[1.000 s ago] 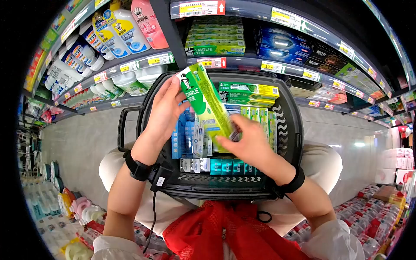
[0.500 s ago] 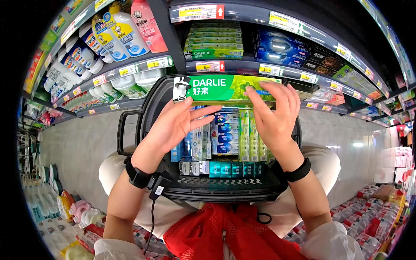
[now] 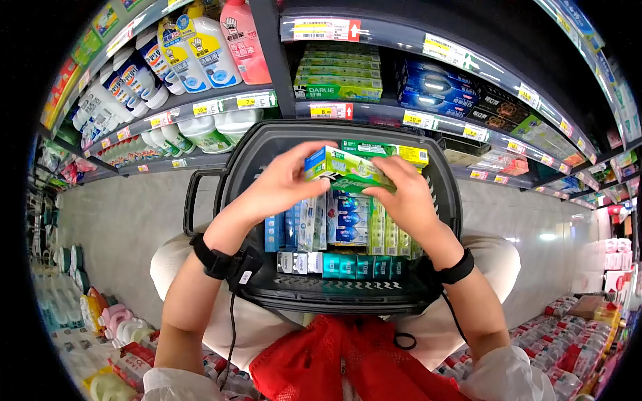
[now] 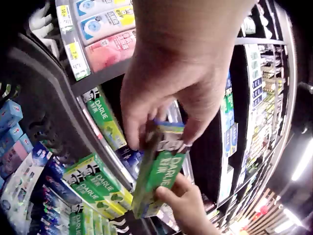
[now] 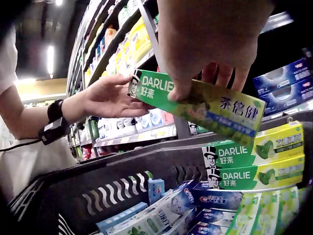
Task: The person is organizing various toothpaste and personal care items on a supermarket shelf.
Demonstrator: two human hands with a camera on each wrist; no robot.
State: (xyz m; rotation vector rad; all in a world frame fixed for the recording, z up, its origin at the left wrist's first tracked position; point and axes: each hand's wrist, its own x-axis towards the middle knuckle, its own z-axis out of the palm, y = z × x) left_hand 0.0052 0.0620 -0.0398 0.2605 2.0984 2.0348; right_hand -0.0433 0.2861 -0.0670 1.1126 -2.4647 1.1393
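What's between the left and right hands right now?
A green-and-yellow Darlie box, held by both the left hand and the right hand; the head view shows it between them.

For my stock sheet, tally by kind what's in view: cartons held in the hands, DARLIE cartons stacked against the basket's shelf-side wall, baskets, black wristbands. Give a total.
Held carton: 1
Stacked DARLIE cartons: 2 visible
Basket: 1
Black wristbands: 2
Total: 6
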